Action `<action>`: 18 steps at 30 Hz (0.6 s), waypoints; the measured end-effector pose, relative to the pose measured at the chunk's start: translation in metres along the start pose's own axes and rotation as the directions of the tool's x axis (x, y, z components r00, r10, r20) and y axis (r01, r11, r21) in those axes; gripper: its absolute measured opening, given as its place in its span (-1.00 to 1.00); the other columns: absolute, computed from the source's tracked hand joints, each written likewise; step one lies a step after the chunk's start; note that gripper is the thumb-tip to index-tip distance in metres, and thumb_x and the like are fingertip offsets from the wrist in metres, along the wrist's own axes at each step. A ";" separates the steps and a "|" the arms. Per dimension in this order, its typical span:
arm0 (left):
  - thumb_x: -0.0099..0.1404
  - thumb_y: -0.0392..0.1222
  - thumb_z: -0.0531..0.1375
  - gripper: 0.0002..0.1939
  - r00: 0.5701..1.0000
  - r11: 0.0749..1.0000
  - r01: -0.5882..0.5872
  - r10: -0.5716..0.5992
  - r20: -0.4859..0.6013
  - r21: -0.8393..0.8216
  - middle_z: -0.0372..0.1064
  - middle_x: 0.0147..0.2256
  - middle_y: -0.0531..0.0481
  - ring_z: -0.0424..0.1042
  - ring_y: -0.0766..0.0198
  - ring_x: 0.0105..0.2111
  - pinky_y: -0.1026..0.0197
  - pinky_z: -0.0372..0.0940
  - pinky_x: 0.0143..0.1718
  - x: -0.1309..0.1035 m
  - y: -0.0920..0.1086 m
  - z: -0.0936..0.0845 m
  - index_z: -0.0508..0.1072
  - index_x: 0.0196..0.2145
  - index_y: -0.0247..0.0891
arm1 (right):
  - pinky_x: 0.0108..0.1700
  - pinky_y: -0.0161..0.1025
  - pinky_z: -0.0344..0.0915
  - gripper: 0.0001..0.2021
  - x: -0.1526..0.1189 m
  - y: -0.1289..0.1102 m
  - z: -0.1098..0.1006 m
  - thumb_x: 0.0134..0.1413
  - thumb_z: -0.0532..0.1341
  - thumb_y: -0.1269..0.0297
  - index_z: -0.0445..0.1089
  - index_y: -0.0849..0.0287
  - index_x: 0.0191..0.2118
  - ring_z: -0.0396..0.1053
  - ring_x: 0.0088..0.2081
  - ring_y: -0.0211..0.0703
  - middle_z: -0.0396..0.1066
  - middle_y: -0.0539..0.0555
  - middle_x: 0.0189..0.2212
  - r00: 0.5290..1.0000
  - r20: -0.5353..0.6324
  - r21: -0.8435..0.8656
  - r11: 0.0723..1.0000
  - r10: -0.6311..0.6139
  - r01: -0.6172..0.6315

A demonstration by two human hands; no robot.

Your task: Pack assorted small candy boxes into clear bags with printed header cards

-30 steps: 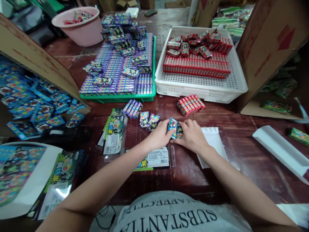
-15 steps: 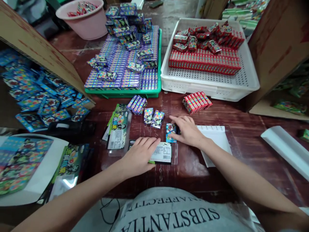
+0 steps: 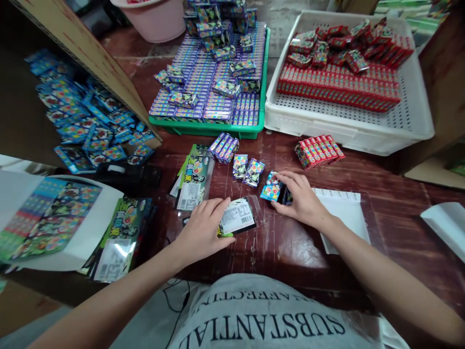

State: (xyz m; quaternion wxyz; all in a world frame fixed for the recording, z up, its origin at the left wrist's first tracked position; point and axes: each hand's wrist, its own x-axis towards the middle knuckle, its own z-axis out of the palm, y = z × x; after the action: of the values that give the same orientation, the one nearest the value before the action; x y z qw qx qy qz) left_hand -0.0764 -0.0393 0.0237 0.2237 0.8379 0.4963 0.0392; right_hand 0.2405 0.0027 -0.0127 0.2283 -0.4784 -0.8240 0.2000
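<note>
My left hand [image 3: 204,227] is closed around a flat printed bag [image 3: 238,215] with a black and green print, a white barcode label and a clear edge; its right end is tilted up a little. Just to the right, my right hand [image 3: 302,202] grips a small blue candy box [image 3: 271,186] by its right side, thumb near and fingers far. Something dark shows under that palm, mostly hidden. Beyond the hands lie two loose purple candy boxes [image 3: 253,172], a row of purple boxes [image 3: 224,147] and a row of red boxes [image 3: 319,151]. More printed bags [image 3: 192,179] lie left of these.
A green tray [image 3: 207,127] of purple boxes and a white crate [image 3: 348,131] of red boxes stand at the back. Blue boxes [image 3: 98,138] are heaped in a carton at left. A white paper tray [image 3: 345,218] lies right, near a stack of bags [image 3: 119,237] far left.
The view has shifted, so the scene sits further right. My left hand has turned the bag so its right end angles upward. The blue box is now tilted in my right hand.
</note>
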 end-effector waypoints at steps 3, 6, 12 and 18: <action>0.13 0.02 0.38 -0.04 1.000 0.999 0.013 -0.012 0.020 -0.045 0.17 0.25 -0.21 0.17 -0.12 0.25 -0.15 0.12 0.29 -0.002 -0.011 -0.006 0.07 0.38 -0.16 | 0.28 0.11 0.19 -0.30 -0.001 -0.009 -0.008 0.15 0.31 0.10 0.14 0.13 0.35 0.20 0.26 0.10 0.24 0.25 0.28 0.970 0.148 0.196 0.967 -0.192 0.161; 0.13 0.01 0.39 -0.03 0.997 0.997 -0.031 0.036 0.068 -0.072 0.13 0.29 -0.21 0.13 -0.09 0.29 -0.14 0.08 0.32 0.000 -0.020 -0.011 0.05 0.38 -0.16 | 0.27 0.12 0.19 -0.31 0.001 -0.014 -0.012 0.15 0.31 0.10 0.16 0.07 0.36 0.21 0.25 0.07 0.23 0.20 0.31 0.906 0.283 0.282 0.930 -0.314 0.235; 0.12 0.01 0.41 -0.04 0.993 0.991 -0.070 0.080 0.084 -0.110 0.14 0.29 -0.19 0.13 -0.08 0.29 -0.14 0.09 0.32 0.005 -0.020 -0.006 0.08 0.37 -0.13 | 0.26 0.20 0.17 -0.33 0.009 -0.010 -0.003 0.16 0.31 0.08 0.19 0.09 0.35 0.21 0.25 0.13 0.22 0.19 0.33 0.891 0.364 0.166 0.960 -0.271 0.224; 0.10 0.01 0.42 -0.04 1.000 0.994 -0.023 0.022 -0.008 -0.103 0.20 0.21 -0.19 0.21 -0.08 0.20 -0.13 0.15 0.28 0.011 -0.011 0.012 0.12 0.35 -0.17 | 0.25 0.21 0.18 -0.30 0.002 -0.016 0.007 0.18 0.30 0.05 0.14 0.14 0.36 0.21 0.26 0.18 0.23 0.24 0.31 0.936 0.278 0.112 0.975 -0.216 0.192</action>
State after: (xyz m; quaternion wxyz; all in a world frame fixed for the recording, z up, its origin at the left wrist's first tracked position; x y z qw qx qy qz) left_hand -0.0762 -0.0294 0.0063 0.2645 0.8306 0.4849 0.0704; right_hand 0.2244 -0.0040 -0.0097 0.1448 -0.3460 -0.8846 0.2770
